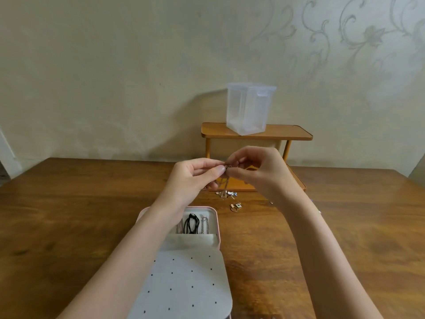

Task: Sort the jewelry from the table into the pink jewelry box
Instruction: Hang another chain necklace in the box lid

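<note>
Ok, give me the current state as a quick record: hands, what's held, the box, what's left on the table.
left hand: pinches the chain
right hand: pinches the same chain
chain: thin, held up between both hands above the table, hanging down
pink box: open, near edge of the table
in box: black cord, silver chain
loose pieces on table: small cluster beyond the box, including a gold ring
shelf: holds a clear tub

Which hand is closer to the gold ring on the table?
Right, narrowly. The gold ring lies on the table below and slightly right of where both hands meet; the right hand is above it, the left hand above and further left.
</note>
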Tool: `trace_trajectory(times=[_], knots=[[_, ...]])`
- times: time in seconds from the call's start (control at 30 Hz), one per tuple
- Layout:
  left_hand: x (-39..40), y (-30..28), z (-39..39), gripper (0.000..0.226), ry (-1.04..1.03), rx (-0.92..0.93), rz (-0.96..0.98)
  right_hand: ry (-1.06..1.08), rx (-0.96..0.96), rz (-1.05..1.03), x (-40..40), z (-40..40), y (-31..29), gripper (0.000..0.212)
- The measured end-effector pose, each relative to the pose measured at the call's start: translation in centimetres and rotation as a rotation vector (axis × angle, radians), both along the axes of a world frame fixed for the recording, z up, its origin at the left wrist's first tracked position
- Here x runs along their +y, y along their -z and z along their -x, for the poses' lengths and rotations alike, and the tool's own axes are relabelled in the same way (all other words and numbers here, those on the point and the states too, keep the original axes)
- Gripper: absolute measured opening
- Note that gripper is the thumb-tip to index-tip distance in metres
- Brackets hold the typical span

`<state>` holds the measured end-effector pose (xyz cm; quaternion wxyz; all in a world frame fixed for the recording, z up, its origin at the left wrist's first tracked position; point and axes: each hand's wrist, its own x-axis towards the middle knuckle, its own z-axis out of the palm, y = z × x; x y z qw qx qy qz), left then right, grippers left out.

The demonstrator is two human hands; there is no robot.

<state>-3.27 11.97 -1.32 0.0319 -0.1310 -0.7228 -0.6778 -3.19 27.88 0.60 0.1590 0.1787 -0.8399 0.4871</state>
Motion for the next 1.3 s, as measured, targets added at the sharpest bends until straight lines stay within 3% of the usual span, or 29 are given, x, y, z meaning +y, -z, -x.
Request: trace_trajectory(times=[0.2, 0.33, 0.47, 0.57, 0.73, 1.13, 1.3], knots=[[-0.2, -0.6, -0.1, 0.007, -0.029, 0.112, 0.067, -0.057, 0.044, -0.012, -0.2, -0.2, -0.2, 0.015], [-0.4, -1.4, -0.3, 0.005, -0.027, 0.200, 0.050, -0.134, -0.019, 0.191, 0.3, -0.7, -0.5, 0.004], [-0.3, -1.8, -0.6, 0.010, -0.023, 0.331, 0.125, -0.130, -0.055, 0.272, 0.7, -0.8, -0.6, 0.015], [-0.2, -1.6, -0.5, 0.011, -0.034, 0.366, 0.160, -0.152, -0.075, 0.260, 0.8, -1.0, -0.7, 0.021], [-0.3, -1.2, -0.3, 0.012, -0.061, 0.430, 0.271, -0.139, -0.106, 0.167, 1.0, -0.9, -0.8, 0.010], [-0.5, -1.7, -0.6, 0.010, 0.137, 0.371, 0.246, -0.270, -0.409, 0.308, 1.2, -0.6, -0.2, 0.026], [0.0, -1.5, -0.8, 0.011, 0.012, 0.544, 0.331, -0.270, -0.437, 0.341, 1.1, -0.7, -0.3, 0.009]])
